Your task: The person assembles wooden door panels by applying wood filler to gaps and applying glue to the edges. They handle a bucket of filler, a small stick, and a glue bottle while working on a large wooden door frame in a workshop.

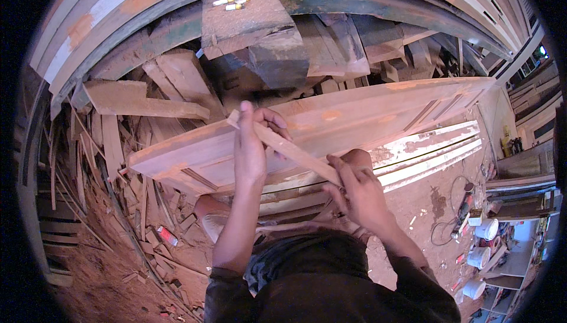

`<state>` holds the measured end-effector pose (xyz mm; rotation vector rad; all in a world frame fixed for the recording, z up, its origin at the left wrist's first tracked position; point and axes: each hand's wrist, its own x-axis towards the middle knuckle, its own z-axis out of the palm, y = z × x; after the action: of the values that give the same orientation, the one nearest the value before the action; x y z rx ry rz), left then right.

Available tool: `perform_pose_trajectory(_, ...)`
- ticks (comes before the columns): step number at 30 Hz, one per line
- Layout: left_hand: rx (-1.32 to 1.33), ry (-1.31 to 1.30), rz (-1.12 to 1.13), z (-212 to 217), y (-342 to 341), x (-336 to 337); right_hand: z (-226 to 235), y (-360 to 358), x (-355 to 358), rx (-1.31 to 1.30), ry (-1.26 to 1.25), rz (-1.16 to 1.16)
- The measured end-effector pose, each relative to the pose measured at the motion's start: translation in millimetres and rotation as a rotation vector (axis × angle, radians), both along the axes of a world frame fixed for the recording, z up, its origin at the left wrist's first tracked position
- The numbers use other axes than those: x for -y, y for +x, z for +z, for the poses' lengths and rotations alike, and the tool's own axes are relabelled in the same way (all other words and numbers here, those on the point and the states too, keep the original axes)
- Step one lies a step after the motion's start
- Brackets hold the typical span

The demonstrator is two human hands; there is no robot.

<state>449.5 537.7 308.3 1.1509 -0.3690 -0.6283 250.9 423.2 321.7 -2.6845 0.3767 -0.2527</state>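
Observation:
A narrow, flat wooden strip [298,156] slants across the space above my lap, its far end up to the left. My left hand [253,145] is closed around the strip near that end, thumb along its side and fingers curled behind. Farther down, my right hand [359,196] grips the near end between thumb and fingers. Just beyond both hands lies a long wooden panel [348,107] with recessed sections and orange filler patches. My left hand overlaps the panel in view; whether it touches it I cannot tell.
Stacked timber offcuts [336,45] and a thick block [236,30] bearing small yellow-and-white tubes lie behind the panel. Wood scraps and a red can [167,236] litter the left floor. At right are a corded power tool [463,213], white buckets [478,257] and white-stained boards [425,157].

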Motion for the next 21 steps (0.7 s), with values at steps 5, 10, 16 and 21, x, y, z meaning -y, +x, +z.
perform_pose_trajectory(5,0.479,0.115,0.41,-9,18,3,-12,17,61,0.084,0.012,0.069)
perform_pose_trajectory(10,1.095,0.485,0.187,10,59,-8,-5,42,89,0.192,-0.044,0.021)
perform_pose_trajectory(16,1.325,0.6,0.03,-2,83,12,-16,78,126,0.17,-0.172,0.136)
perform_pose_trajectory(21,1.203,0.618,-0.013,-12,88,18,-22,84,132,0.175,-0.258,0.122)
